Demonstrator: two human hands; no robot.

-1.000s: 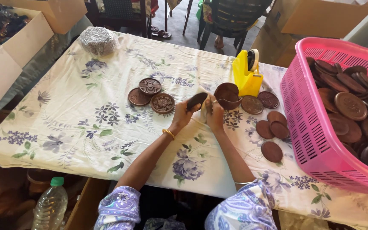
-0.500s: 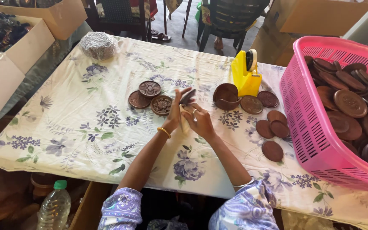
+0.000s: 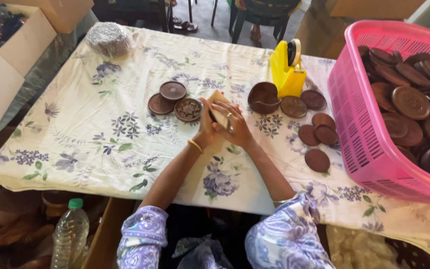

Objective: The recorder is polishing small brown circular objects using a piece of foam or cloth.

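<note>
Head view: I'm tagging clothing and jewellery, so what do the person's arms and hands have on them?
Both forearms are bare. The upper arms wear short sleeves of pale lilac cloth with a blue-violet print. The left hand has a yellow bangle at the wrist, the right hand a ring on one finger and a thin bangle by the sleeve.

discs left of hands | tape dispenser behind-right | basket far right
</note>
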